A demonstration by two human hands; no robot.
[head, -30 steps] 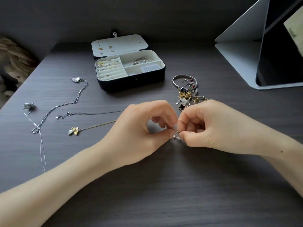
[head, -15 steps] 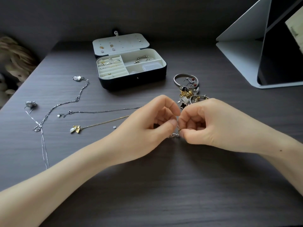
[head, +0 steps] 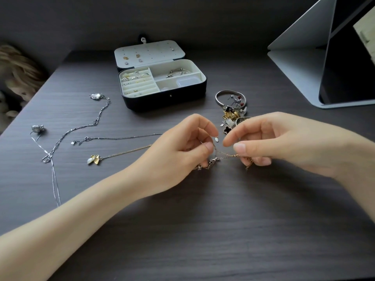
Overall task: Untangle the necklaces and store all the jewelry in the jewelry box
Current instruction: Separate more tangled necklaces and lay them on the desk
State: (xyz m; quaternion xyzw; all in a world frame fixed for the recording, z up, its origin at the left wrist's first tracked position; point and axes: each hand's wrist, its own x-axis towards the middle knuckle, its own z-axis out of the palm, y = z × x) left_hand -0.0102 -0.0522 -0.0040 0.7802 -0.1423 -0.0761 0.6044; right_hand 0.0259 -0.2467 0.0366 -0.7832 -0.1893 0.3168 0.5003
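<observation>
While pinched, gold chain (head: 225,153) runs left-right

You're in a home: dark wood-grain bench (head: 203,230) with an open jewelry box (head: 166,100), a soft toy (head: 18,76) off its left edge, a propped screen (head: 349,74) right.

Stretching at centre, pinched at both ends: thin gold chain (head: 225,154). Lying spread out at left: silver necklaces (head: 121,137), gold leaf-pendant necklace (head: 94,159). Sitting open behind: black jewelry box (head: 152,102). Piling just right of it: heap of bracelets and charms (head: 233,115).
</observation>
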